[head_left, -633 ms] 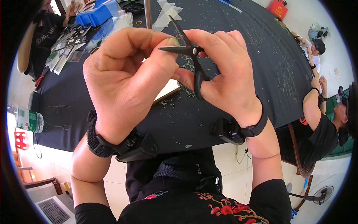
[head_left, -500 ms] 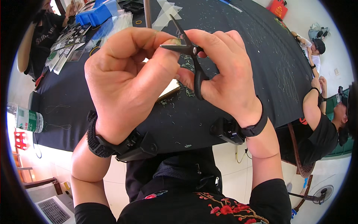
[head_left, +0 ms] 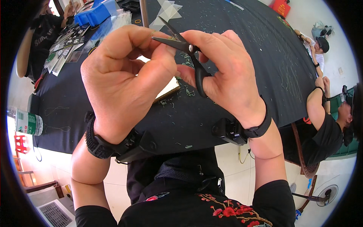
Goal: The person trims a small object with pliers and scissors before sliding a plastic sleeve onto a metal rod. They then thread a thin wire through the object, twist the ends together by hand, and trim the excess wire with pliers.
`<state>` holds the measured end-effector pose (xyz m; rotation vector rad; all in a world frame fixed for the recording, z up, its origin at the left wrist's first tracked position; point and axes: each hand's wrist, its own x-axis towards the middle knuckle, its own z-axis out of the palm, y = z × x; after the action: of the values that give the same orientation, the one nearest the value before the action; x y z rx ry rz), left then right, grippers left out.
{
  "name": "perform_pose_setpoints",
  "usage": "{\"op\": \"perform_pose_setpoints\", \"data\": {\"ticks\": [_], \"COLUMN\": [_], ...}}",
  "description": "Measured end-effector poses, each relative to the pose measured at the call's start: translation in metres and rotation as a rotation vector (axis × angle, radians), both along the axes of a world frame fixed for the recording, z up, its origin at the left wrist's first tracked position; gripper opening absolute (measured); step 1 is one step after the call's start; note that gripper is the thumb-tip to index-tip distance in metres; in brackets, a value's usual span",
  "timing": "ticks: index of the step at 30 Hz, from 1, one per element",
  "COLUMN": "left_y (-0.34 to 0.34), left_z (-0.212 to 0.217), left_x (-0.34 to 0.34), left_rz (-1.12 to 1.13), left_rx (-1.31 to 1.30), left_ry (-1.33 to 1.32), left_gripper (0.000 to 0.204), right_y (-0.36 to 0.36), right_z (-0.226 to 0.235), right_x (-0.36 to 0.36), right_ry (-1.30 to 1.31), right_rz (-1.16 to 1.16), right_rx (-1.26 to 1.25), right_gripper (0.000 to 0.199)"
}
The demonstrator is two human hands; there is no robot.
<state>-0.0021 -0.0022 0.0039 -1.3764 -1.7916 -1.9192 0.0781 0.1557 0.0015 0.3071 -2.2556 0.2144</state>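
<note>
Black scissors (head_left: pixel 193 62) gripped in right hand (head_left: pixel 227 75), blades parted | left hand (head_left: pixel 124 79) pinching something tiny, unclear, at the tips | green trimmings already litter black counter (head_left: pixel 234 41) | cutting appears underway, unfinished.

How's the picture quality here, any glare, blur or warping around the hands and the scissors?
Head view: hands and black scissors are sharp, evenly lit by soft daylight, with no hard shadows. The fisheye lens bends the black table edge and leaves a dark ring at the rim. The pale floor at upper right looks washed out. The left hand and right hand loom large, close to the camera.
</note>
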Motion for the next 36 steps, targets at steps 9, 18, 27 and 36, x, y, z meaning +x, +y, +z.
{"op": "perform_pose_setpoints", "data": {"ticks": [9,18,27,36], "left_y": [0.002,0.001,-0.001,0.0], "left_z": [0.0,0.002,0.01,0.007], "left_x": [0.002,0.0,0.006,0.004], "left_rz": [0.052,0.057,-0.154,-0.201], "left_rx": [0.013,0.063,0.021,0.111], "left_ry": [-0.034,-0.026,-0.321,-0.312], "left_gripper": [0.007,0.009,0.013,0.006], "right_y": [-0.002,-0.003,0.005,0.029], "right_z": [0.004,0.008,0.0,-0.015], "right_x": [0.007,0.008,0.006,-0.001], "right_ry": [-0.027,-0.054,-0.269,-0.673], "right_rz": [-0.003,0.078,-0.197,-0.238], "right_rx": [-0.047,-0.18,-0.409,-0.133], "right_gripper": [0.044,0.061,0.052,0.047]}}
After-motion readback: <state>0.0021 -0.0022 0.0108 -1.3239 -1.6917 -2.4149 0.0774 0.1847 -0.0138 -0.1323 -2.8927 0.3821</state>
